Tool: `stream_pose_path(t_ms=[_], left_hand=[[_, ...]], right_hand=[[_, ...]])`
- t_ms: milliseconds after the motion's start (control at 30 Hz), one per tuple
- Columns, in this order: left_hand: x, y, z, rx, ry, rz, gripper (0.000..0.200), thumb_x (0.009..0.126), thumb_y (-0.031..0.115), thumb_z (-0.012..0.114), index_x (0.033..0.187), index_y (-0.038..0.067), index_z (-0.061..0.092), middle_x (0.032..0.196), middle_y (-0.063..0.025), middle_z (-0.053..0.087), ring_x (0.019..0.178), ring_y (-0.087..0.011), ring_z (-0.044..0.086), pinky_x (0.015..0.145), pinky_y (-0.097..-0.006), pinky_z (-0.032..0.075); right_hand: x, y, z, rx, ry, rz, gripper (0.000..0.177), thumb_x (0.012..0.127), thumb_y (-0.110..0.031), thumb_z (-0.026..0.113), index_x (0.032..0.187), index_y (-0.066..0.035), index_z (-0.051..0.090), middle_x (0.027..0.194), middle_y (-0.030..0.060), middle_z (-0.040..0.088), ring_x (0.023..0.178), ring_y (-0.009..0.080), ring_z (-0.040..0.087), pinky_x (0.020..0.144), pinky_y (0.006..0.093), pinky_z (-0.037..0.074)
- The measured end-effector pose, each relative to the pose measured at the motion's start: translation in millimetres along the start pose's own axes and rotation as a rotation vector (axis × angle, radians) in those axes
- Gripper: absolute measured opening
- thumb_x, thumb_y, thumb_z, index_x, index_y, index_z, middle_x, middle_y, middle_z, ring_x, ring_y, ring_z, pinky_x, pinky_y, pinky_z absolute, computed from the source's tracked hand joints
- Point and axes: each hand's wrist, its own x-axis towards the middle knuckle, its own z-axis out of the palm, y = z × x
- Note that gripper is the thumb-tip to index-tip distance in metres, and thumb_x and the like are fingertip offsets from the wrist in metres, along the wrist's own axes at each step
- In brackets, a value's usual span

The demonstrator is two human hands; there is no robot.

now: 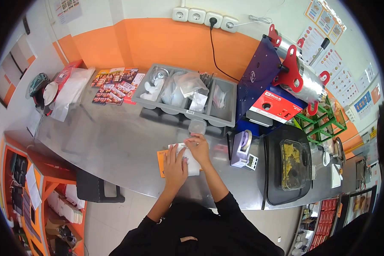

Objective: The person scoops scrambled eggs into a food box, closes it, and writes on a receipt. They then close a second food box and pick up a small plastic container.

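My left hand (175, 169) lies flat on a white printed paper piece (193, 167), its fingers stretched out. Bent over the paper's upper part is my right hand (199, 150), its fingers apart and pointing left; its fingertips are partly hidden. An orange printed sheet or card (161, 163) sticks out from under the paper on the left. Just beyond my right hand stands a small clear plastic tub (197, 126), apart from the fingers.
A grey divided bin (187, 113) with plastic bags stands behind. Flyers (116, 85) lie left of it. To the right are a tape dispenser (240, 149), a white timer (251, 162), a red-and-blue machine (274, 105), and a glass dish (294, 183) on a black tray (277, 194).
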Motion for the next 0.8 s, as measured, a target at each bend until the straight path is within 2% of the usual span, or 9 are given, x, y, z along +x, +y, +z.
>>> stream_pose_path(t_ms=[200,267,367,467,533,600,667,733,800], left_hand=[[1,-1,4,0.028,0.003,-0.01,0.036,0.086,0.014,0.048,0.122,0.007,0.053,0.135,-0.0162,0.042,0.13,-0.0375,0.033,0.105,-0.0529,0.022],[2,-1,4,0.024,0.013,-0.013,0.036,0.086,0.014,0.049,0.121,0.007,0.053,0.135,-0.016,0.042,0.13,-0.0373,0.032,0.106,-0.0529,0.021],[2,-1,6,0.039,0.022,-0.023,0.036,0.085,0.013,0.049,0.121,0.006,0.053,0.135,-0.0158,0.042,0.13,-0.0376,0.032,0.106,-0.0526,0.021],[1,3,3,0.04,0.015,0.01,0.037,0.085,0.013,0.05,0.121,0.005,0.052,0.135,-0.0157,0.042,0.13,-0.0383,0.032,0.107,-0.0528,0.02],[1,0,4,0.041,0.02,0.03,0.037,0.085,0.014,0.05,0.121,0.005,0.052,0.134,-0.0164,0.042,0.13,-0.0383,0.032,0.106,-0.0538,0.02],[0,0,5,0.048,0.033,0.036,0.038,0.084,0.014,0.05,0.121,0.005,0.052,0.133,-0.017,0.042,0.13,-0.0383,0.032,0.106,-0.0549,0.02],[-1,2,4,0.017,0.046,0.045,0.037,0.085,0.013,0.05,0.121,0.004,0.051,0.13,-0.0179,0.042,0.129,-0.0397,0.032,0.106,-0.0549,0.019],[-2,-1,7,0.013,0.038,0.045,0.04,0.082,0.014,0.052,0.122,0.004,0.051,0.129,-0.018,0.042,0.13,-0.0399,0.031,0.107,-0.0549,0.018],[-2,-1,5,0.009,0.031,0.047,0.044,0.08,0.014,0.055,0.122,0.004,0.05,0.128,-0.0182,0.041,0.13,-0.0401,0.03,0.107,-0.0549,0.017]], right_hand=[[5,-13,-3,0.006,0.127,-0.177,0.012,0.075,-0.014,0.072,0.086,-0.01,0.07,0.11,0.0131,0.057,0.107,0.027,0.051,0.089,0.0344,0.041],[5,-4,-2,-0.071,-0.05,-0.208,0.017,0.078,-0.021,0.069,0.086,-0.007,0.07,0.111,0.0158,0.055,0.106,0.0316,0.052,0.089,0.0378,0.042],[4,3,-9,-0.195,-0.133,-0.187,0.021,0.084,-0.025,0.063,0.083,-0.005,0.068,0.107,0.0163,0.055,0.104,0.0324,0.052,0.09,0.0382,0.041],[4,-3,-27,-0.287,-0.093,-0.162,0.027,0.088,-0.029,0.058,0.086,-0.003,0.067,0.104,0.0164,0.055,0.103,0.0313,0.052,0.09,0.0382,0.041],[1,-1,-51,-0.208,0.161,-0.225,0.026,0.089,-0.026,0.057,0.092,-0.001,0.064,0.105,0.0167,0.055,0.101,0.031,0.053,0.09,0.0388,0.041],[-15,-2,-96,-0.083,0.457,-0.037,0.026,0.089,-0.025,0.058,0.097,-0.001,0.062,0.104,0.0174,0.054,0.099,0.0322,0.053,0.087,0.0395,0.042],[-36,15,-146,-0.558,0.77,0.104,0.024,0.085,-0.025,0.06,0.095,-0.003,0.064,0.1,0.0167,0.053,0.096,0.0342,0.052,0.085,0.0416,0.042],[-55,37,-170,-0.815,0.736,0.401,0.028,0.083,-0.031,0.059,0.091,-0.005,0.067,0.102,0.018,0.054,0.099,0.0344,0.05,0.085,0.0442,0.041],[-60,79,-183,-0.803,0.668,0.359,0.031,0.084,-0.034,0.057,0.09,-0.006,0.069,0.097,0.0178,0.059,0.098,0.0342,0.052,0.085,0.0447,0.041]])
